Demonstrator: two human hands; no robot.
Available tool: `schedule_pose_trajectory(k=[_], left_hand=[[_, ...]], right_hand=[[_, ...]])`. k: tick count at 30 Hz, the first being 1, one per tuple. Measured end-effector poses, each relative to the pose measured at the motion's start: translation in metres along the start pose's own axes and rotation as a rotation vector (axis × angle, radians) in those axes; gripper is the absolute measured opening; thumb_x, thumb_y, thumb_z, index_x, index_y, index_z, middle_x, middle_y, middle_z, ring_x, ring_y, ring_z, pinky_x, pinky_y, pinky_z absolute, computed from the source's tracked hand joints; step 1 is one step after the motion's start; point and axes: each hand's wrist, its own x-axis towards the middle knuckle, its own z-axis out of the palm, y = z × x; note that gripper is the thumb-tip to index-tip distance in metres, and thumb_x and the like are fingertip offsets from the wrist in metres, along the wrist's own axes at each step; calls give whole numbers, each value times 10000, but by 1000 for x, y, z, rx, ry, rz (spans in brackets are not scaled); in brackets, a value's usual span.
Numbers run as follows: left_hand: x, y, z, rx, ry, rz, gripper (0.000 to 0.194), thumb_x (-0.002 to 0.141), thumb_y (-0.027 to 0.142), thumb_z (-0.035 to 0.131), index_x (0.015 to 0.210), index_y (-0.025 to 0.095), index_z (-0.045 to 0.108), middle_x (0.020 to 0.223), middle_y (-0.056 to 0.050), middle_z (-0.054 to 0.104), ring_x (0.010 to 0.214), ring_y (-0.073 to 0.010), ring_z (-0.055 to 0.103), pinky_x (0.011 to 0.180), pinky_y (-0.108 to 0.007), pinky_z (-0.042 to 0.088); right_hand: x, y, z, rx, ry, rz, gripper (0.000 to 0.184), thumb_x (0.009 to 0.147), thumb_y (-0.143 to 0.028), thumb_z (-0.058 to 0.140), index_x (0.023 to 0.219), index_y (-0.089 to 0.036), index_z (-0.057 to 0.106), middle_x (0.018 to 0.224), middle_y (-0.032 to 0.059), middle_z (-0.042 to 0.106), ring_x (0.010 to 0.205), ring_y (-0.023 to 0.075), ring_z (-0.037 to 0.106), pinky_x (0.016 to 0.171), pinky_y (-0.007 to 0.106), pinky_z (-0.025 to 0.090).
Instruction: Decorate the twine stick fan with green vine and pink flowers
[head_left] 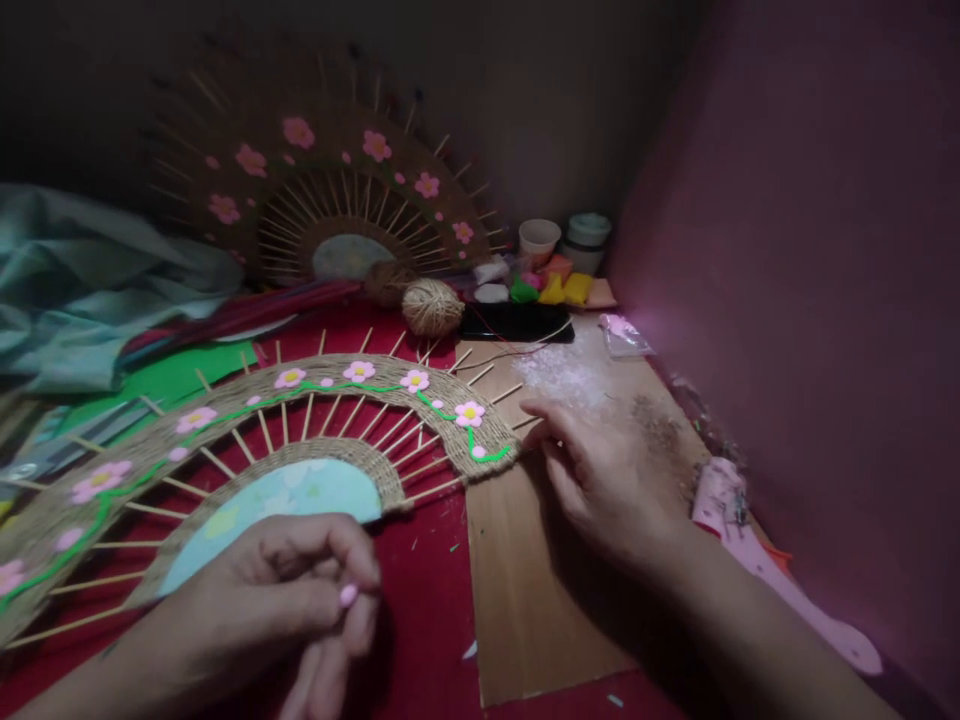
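A woven twine fan (pixel 420 400) with thin wooden sticks lies in front of me, decorated with pink clay flowers and a green clay vine. Its inner half-circle is light blue. My left hand (pixel 300 590) is over the fan's lower edge, pinching a small pink clay piece (pixel 349 596) between thumb and fingers. At the fan's right end, the fingers of my right hand (pixel 607 480) are bent around the tip of a stick, beside a pink clay bud (pixel 478 453). Part of this grip is hidden.
A second flowered fan (pixel 375 145) leans upright at the back. A twine ball (pixel 433 307), a black phone (pixel 517 323), clay packets (pixel 553 289) and cups (pixel 538 240) stand behind. Scissors (pixel 90 435) lie left; a pink glue gun (pixel 787 590) lies right, along the pink wall.
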Motion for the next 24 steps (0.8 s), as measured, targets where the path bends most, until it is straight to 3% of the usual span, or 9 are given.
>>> schedule_pose_trajectory(k=[4,8,10,12,15,17,22,24], left_hand=[[1,4,11,-54,40,-14,73,834,265,623,827,194,642,671,-31,706,456,-138,652,361,-149,455],[-1,13,22,164,230,-19,155,785,301,688,766,156,636,488,7,612,409,-70,566,404,-115,416],[2,25,31,286,301,-41,163,766,307,700,802,162,636,523,8,615,459,-82,576,444,-143,446],[12,38,41,467,268,-34,182,768,314,691,859,166,634,629,-19,660,523,-110,613,478,-176,478],[38,56,54,614,182,120,165,800,289,633,903,162,613,723,-36,678,625,-138,637,581,-242,527],[59,63,58,712,183,214,143,790,267,614,870,151,593,710,-31,662,607,-138,619,549,-246,508],[100,67,58,1453,260,634,92,784,207,590,776,143,655,675,-17,626,617,-119,550,590,-244,425],[109,67,56,1635,241,726,108,801,203,593,768,149,681,715,-24,637,642,-120,552,608,-245,412]], right_hand=[[1,-6,-3,-38,-33,-31,353,803,-44,442,1119,-110,584,921,114,675,849,210,609,754,336,469],[2,-8,-7,-66,-91,-13,364,789,-21,455,1113,-133,579,902,101,676,835,208,608,732,334,463],[2,-6,-7,-49,-104,-10,367,791,-15,453,1114,-143,572,910,95,673,831,202,607,727,327,463],[2,-4,-5,-17,-95,-18,351,797,-17,455,1101,-145,574,920,92,674,829,195,607,729,320,463],[3,1,-3,46,-66,-34,328,799,-13,458,1077,-134,582,903,86,688,824,183,617,748,309,464],[5,3,-3,75,-66,5,338,798,-7,460,1086,-137,581,884,72,704,810,174,627,753,301,466],[10,5,-5,194,-64,171,386,790,11,438,1127,-124,567,824,62,723,773,156,654,747,277,476],[10,7,-4,233,-47,181,395,783,8,427,1134,-112,562,817,74,723,769,164,660,736,281,485]])
